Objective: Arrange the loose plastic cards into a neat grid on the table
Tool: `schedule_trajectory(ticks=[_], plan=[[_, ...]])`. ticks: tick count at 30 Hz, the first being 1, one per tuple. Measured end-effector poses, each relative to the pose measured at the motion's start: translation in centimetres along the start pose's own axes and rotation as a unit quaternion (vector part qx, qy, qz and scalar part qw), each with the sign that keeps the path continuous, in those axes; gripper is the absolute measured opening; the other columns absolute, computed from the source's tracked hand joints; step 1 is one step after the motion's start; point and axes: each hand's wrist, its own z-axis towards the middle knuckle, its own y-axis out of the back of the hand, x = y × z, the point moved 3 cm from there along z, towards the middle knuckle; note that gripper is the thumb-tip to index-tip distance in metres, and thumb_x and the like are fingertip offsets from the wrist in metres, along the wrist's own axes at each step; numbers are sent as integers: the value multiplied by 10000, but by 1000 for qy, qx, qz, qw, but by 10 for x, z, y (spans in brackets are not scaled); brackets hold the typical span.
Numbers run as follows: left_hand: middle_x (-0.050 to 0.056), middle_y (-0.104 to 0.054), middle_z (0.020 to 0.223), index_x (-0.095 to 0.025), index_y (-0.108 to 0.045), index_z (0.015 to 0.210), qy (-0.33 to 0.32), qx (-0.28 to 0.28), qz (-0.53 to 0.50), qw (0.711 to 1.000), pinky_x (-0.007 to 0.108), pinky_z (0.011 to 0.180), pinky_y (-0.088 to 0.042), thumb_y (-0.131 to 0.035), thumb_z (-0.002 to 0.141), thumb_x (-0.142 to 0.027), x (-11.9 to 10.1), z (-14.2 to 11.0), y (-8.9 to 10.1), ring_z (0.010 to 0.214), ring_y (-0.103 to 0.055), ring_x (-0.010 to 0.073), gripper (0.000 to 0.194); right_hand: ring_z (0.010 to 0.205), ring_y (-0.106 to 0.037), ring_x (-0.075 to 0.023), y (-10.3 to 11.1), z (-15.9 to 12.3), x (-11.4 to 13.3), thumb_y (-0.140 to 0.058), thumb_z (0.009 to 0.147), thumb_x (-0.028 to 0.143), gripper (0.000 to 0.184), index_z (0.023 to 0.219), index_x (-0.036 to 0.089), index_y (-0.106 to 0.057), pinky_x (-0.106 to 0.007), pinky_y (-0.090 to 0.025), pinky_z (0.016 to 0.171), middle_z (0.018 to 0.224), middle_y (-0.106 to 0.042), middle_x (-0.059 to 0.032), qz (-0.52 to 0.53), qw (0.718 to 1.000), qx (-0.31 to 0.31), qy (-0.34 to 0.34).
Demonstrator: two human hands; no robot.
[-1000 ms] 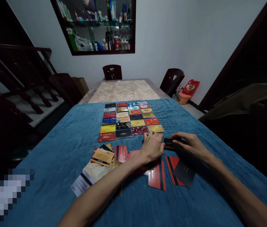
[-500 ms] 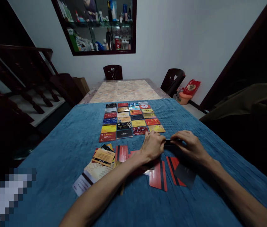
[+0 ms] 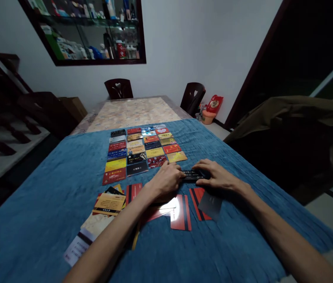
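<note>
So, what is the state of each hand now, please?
Left hand: closed on the left end of a black card.
Right hand: thumb and fingers holding its right end.

Cards beneath the left forearm [image 3: 122, 230] partly hidden; their count cannot be told. Print on the black card [image 3: 193, 175] is too small to be read, its ends covered by fingers. Wall cabinet [image 3: 100, 62] cut off by the top edge.

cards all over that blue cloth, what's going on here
A person's left hand and right hand hold a black card between them, just above the blue cloth. Beyond them, cards lie in a neat grid; nearer, others lie loose and overlapping, including a tan card.
</note>
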Motion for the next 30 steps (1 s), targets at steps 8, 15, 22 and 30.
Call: schedule_trajectory(ticks=[8,15,22,30], plan=[[77,-691,1027,-230,-742,1045,-11,14,4,1000,366,851,-402,-502,910,-159,-1,-2,3,978,-621,226,285,1073,-568,-294,1,-1,0,-690,831,469,491,1240,201,-653,-445,-457,928,1160,-615,-119,-9,999,35,-9],[77,-684,1098,-233,-729,1091,-5,35,-13,999,377,879,-426,-502,927,-193,1,-3,5,1006,-628,232,284,1098,-535,-312,-2,-1,-4,-703,805,544,564,1261,218,-638,-474,-423,935,1155,-587,-120,-18,999,44,-25],[100,-658,1155,-173,-674,1097,28,5,-54,998,353,933,-469,-613,838,-241,7,-1,-1,1093,-611,256,275,1088,-517,-312,-3,0,-6,-672,810,593,540,1207,229,-633,-499,-411,936,1143,-588,-113,-13,999,41,-28],[122,-606,1203,-166,-619,1145,66,10,-48,997,415,986,-463,-622,853,-348,1,-2,-1,1135,-563,283,344,1100,-510,-319,-4,0,-5,-710,788,547,534,1185,204,-609,-510,-401,939,1150,-591,-112,-15,998,48,-39]])
